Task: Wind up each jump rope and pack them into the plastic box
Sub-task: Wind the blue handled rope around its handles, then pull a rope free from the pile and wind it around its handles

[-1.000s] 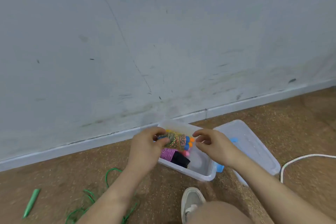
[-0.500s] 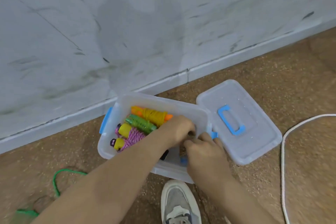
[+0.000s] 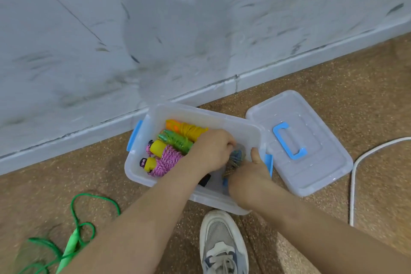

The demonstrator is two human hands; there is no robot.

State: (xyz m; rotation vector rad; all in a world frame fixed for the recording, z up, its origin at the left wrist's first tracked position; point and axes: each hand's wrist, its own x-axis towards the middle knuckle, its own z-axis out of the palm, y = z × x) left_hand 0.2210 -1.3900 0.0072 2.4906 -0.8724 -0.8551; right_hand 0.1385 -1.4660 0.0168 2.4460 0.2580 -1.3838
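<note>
Plastic box [image 3: 136, 168] packed leftward; hands [image 3: 211, 151] [image 3: 249, 181] grip rope bundle [image 3: 237, 155] by right wall.

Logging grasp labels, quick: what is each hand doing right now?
Left hand: grips the wound multicoloured jump rope inside the plastic box.
Right hand: pinches the same rope; fingers mostly hidden.

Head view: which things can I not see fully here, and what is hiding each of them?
Wound rope in the plastic box, head view: the left hand and right hand cover most of it; colours unclear.
Right hand's fingers, head view: hidden under the hand itself.
Green rope on the floor, head view: blurred, cut off by the bottom edge.
White rope, head view: leaves the right edge; no handles visible.
</note>
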